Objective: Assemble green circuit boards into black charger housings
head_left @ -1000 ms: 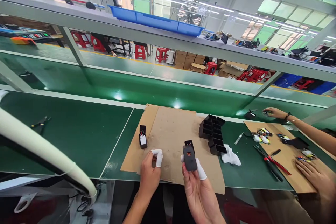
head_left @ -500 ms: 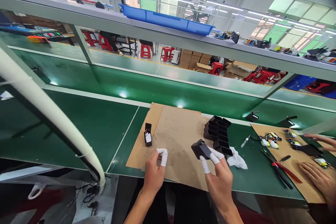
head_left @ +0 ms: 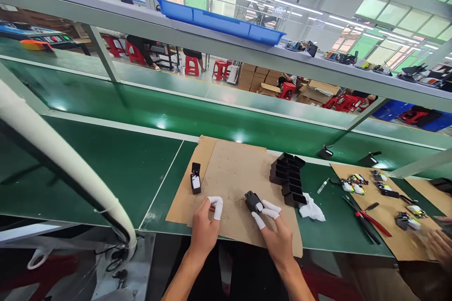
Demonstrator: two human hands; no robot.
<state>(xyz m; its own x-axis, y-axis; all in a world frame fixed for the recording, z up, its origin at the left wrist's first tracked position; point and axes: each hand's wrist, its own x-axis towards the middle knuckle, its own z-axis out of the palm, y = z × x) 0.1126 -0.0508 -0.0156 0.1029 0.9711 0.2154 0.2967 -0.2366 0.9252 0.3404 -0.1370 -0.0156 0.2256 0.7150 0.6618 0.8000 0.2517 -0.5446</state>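
Observation:
Over the cardboard sheet (head_left: 233, 164), my right hand (head_left: 277, 235) grips a small black plastic case (head_left: 253, 201) between white-capped fingertips. A white patch shows on the case's near side. My left hand (head_left: 206, 225) is curled in a pinch at the cardboard's near edge, with white covers on the fingers; anything between them is too hidden to make out. Beyond it stands an open black case (head_left: 195, 181) with white and red parts inside and its lid up. Several open black boxes (head_left: 287, 176) are grouped at the cardboard's right side.
A crumpled white tissue (head_left: 312, 208) lies by the boxes, with a small clear tube (head_left: 322, 186) behind it. Red-handled pliers (head_left: 365, 221) lie farther right, near small electronic assemblies (head_left: 354, 183) and a co-worker's hand (head_left: 439, 244). A thick white hose (head_left: 67, 160) crosses the left side.
My right hand has drawn the black case left and turned it, so a white patch now shows. My left hand keeps its pinch. The co-worker's hands have shifted.

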